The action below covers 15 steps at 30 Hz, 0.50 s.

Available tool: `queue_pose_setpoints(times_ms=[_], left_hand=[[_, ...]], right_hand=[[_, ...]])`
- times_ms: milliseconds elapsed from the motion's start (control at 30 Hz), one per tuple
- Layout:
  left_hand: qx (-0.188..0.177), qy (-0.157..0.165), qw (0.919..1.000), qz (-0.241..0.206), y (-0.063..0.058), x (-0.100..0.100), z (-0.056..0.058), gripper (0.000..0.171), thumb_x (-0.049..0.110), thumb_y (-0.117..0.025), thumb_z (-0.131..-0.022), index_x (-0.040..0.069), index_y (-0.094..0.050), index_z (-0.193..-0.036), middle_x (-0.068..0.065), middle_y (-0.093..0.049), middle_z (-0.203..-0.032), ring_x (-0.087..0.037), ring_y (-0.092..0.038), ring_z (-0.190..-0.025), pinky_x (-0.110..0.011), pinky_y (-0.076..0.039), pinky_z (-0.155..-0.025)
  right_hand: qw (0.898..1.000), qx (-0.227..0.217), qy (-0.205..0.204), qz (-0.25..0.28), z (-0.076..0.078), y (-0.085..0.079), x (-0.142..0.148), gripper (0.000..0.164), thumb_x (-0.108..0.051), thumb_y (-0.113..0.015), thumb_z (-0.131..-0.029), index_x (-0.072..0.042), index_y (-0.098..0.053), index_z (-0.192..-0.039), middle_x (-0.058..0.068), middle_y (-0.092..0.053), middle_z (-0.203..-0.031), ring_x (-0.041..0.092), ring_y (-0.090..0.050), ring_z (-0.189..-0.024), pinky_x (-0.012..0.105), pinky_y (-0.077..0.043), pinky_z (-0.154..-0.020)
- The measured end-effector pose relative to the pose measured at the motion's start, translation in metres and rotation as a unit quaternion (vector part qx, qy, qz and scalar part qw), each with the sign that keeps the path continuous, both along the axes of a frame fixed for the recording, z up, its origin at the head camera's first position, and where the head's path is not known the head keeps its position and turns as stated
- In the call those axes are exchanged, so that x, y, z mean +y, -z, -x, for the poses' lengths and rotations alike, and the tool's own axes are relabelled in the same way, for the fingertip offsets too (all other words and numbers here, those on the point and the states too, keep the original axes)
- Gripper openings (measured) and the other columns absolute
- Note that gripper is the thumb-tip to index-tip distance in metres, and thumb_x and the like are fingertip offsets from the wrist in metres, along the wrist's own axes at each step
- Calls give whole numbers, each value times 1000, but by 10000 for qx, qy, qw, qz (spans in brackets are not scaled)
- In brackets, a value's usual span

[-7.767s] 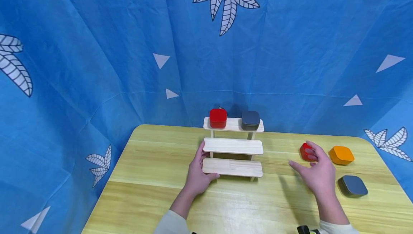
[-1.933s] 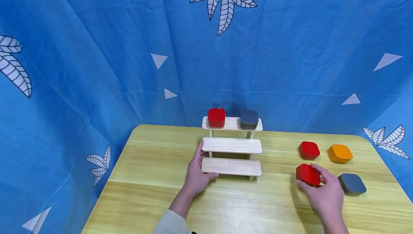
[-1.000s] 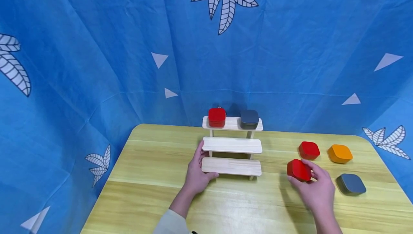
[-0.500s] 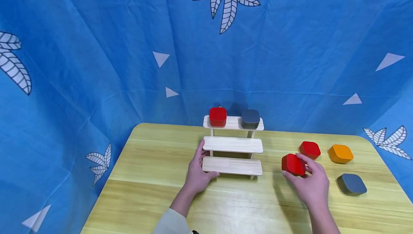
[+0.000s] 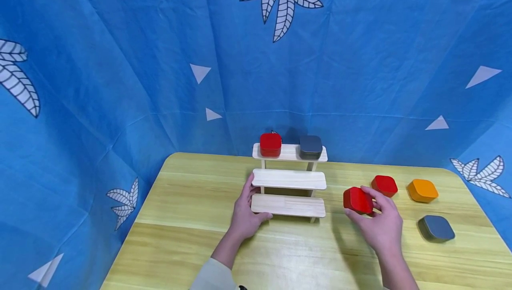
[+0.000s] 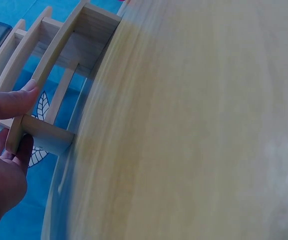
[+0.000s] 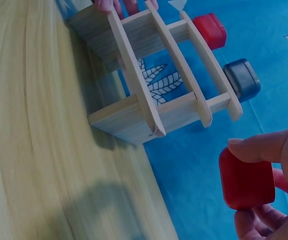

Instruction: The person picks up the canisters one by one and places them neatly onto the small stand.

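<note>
My left hand [image 5: 245, 219] grips the left end of a three-tier wooden display stand [image 5: 288, 179]. In the left wrist view its thumb lies over the bottom board and its fingers curl beneath. Off the stand's right side, my right hand [image 5: 382, 227] pinches a small red box [image 5: 357, 200] with rounded corners, held above the table; the right wrist view shows this red box [image 7: 246, 180] between thumb and fingers. On the top tier sit another red box [image 5: 270, 145] at left and a dark grey box [image 5: 310, 147] at right. The middle and bottom tiers carry nothing.
Right of the stand, a third red box [image 5: 385, 185], an orange box [image 5: 422, 191] and a second dark grey box [image 5: 436, 228] lie on the wooden table [image 5: 180, 205]. A blue patterned cloth [image 5: 360, 58] hangs behind the table.
My right hand, holding nothing in the oldest frame, later holds the red box and has carried it leftward and farther from me, towards the stand. The left hand keeps its place on the stand.
</note>
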<state>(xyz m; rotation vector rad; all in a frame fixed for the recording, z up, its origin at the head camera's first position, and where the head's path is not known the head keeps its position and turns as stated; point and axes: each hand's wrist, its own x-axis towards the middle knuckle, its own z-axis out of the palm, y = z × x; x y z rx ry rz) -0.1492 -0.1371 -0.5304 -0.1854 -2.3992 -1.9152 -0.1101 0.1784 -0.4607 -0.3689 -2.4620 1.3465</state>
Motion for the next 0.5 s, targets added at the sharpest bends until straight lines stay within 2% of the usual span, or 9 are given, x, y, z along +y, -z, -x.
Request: queue_pose_setpoints(times_ms=[167, 500], left_hand=[[18, 33, 10000, -37, 0, 0, 0, 128, -13, -88, -65, 37, -18, -159, -2, -47, -143, -20, -46, -131, -34, -41, -106], [125, 76, 9999, -83, 1, -1, 1, 127, -14, -88, -64, 35, -20, -159, -3, -48, -143, -20, -46, -131, -33, -34, -111]], right_hand=[[9999, 43, -10, 94, 0, -1, -3, 71, -5, -93, -68, -8, -64, -132, 19, -53, -133, 38, -54, -106, 3, -42, -68], [9998, -8, -75, 183, 2, -5, -9, 69, -7, -93, -68, -8, -65, -132, 16, -54, -131, 33, -52, -106, 6, -42, -72]])
